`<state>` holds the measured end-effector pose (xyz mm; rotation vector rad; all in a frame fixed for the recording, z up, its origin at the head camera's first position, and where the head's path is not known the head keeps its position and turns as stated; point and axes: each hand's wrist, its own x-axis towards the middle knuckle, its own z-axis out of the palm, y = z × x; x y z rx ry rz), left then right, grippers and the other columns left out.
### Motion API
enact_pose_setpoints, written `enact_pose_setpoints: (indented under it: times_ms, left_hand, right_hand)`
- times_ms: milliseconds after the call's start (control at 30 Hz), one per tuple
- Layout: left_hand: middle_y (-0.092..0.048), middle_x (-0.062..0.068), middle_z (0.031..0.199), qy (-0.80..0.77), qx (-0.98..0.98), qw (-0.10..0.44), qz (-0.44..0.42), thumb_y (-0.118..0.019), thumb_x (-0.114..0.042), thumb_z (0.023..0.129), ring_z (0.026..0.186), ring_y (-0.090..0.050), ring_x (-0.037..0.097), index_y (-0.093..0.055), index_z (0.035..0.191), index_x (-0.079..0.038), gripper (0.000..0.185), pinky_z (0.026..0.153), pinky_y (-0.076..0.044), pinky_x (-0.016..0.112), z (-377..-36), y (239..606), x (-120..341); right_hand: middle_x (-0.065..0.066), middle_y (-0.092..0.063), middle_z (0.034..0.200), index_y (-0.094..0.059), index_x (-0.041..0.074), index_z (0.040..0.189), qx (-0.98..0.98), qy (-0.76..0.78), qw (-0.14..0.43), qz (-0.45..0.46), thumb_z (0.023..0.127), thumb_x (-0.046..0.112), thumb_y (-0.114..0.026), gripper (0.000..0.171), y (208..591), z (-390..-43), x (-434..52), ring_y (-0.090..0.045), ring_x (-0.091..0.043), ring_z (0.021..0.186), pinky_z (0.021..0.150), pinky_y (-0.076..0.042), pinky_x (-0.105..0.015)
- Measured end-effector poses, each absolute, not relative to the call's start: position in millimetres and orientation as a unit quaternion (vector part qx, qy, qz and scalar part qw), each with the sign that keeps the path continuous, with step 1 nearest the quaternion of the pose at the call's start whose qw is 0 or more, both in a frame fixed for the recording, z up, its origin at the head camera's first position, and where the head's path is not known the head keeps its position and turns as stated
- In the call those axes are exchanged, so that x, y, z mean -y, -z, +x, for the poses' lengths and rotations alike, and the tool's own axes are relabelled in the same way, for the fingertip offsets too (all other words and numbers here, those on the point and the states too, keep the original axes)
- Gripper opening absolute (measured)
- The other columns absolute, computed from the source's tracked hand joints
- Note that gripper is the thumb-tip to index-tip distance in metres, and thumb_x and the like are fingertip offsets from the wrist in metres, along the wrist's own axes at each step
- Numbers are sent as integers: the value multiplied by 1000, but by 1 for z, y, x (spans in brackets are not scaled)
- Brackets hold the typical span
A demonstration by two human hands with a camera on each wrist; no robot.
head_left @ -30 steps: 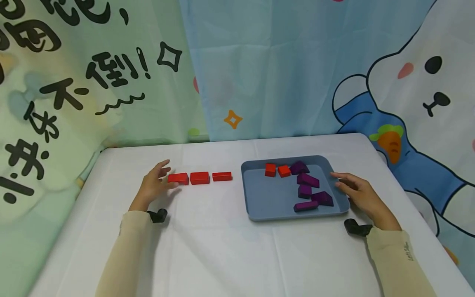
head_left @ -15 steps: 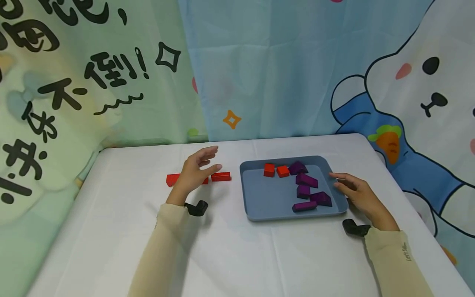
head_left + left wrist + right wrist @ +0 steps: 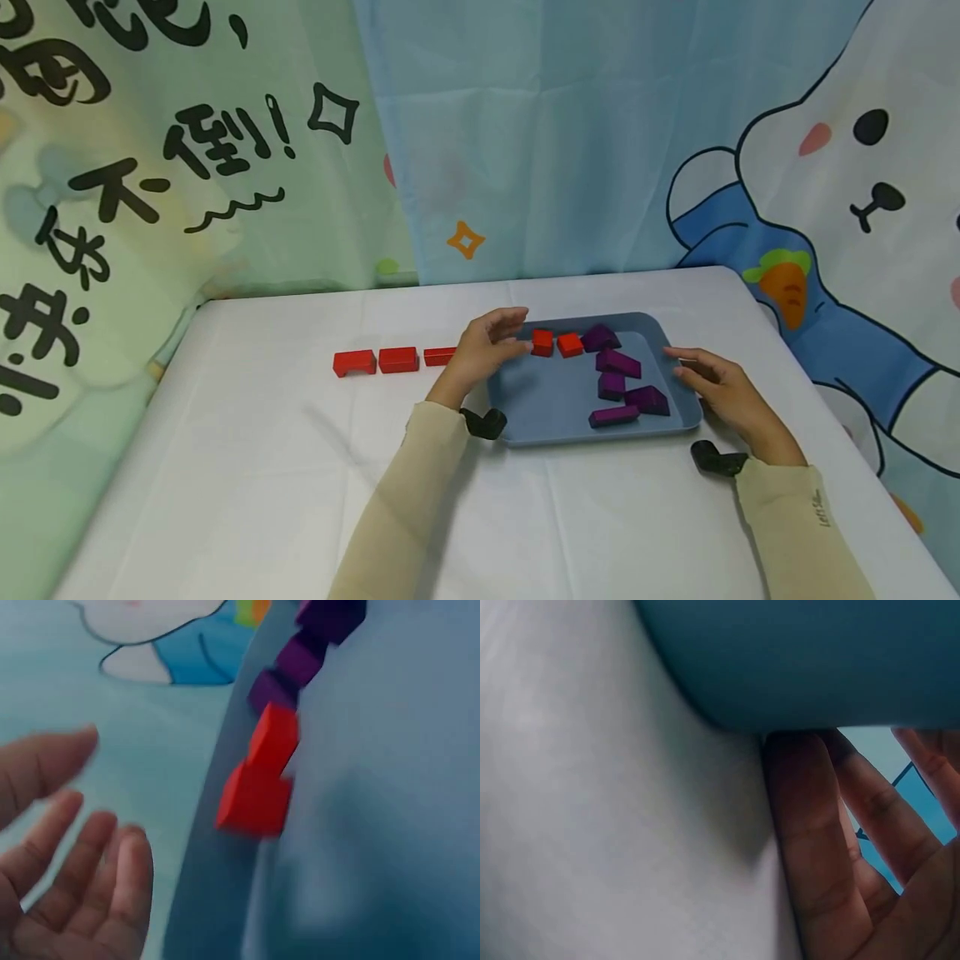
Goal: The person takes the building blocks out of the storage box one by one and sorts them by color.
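Red blocks (image 3: pixel 398 360), qty 3, lie in a row on the white table (image 3: pixel 262 433), approx. 9 o'clock of the tray (image 3: pixel 540 400), w/ small gaps btwn. them; leftmost has a notched underside, rightmost is partly hidden by L hand (image 3: pixel 480 352). L hand overlaps the tray's 10 o'clock corner in head view; thumb and fingers stand wide apart, nothing held; L wrist view shows it apart from the tray's contents. Black wrist unit (image 3: pixel 486 423) sits at approx. 5 o'clock of same hand. Inside tray: red cubes (image 3: pixel 542 342), qty 2, side by side at 10–11 o'clock; contact btwn. them unclear. Purple blocks (image 3: pixel 618 363), qty 5, run from 12 o'clock down to 5 o'clock, mixed shapes incl. wedges. R hand (image 3: pixel 727 393) is at the tray's 3 o'clock rim: fingers extended, fingertips touching outer edge, not curled round it.
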<state>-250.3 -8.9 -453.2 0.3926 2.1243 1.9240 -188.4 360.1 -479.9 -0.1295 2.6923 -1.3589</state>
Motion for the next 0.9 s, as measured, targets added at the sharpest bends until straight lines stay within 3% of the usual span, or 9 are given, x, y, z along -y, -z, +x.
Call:
enact_pose_setpoints:
  times_ms: [167,500,667,767,900]
  left_hand:
    - [-65,16,149,-634,-763,112,63,-77,0,97,139,-61,29,-66,146,-1,50,113,-52,36,-252,462,-19]
    - [-72,17,133,-607,-790,82,11,-82,13,88,124,-70,28,-71,136,1,51,103,-58,30,-255,469,-42]
    - [-75,14,126,-557,-828,63,19,-87,7,85,103,-71,20,-75,132,-3,49,86,-60,23,-255,473,-45]
    - [-77,12,120,-509,-858,53,38,-90,0,85,96,-67,16,-78,129,-4,46,81,-55,21,-254,475,-47]
    - [-78,12,118,-475,-877,46,61,-91,-5,87,104,-70,22,-79,124,-3,39,91,-57,28,-252,477,-48]
  right_hand:
    - [-41,-40,160,-43,-11,157,-889,451,67,-38,117,19,-50,50,480,-187,-362,-51,-52,134,84,-50,-19]
    - [-39,-40,162,-45,-11,156,-886,457,64,-42,117,19,-51,50,476,-186,-361,-48,-52,137,88,-43,-8]
    - [-39,-41,161,-45,-9,158,-883,463,74,-36,117,20,-51,50,475,-187,-361,-48,-53,140,100,-52,-27]
    - [-39,-39,162,-43,-8,159,-881,466,82,-31,117,21,-50,51,475,-187,-361,-48,-52,139,97,-54,-29]
    - [-39,-39,162,-43,-9,158,-880,467,86,-26,117,20,-49,51,475,-186,-362,-50,-47,134,85,-48,-15]
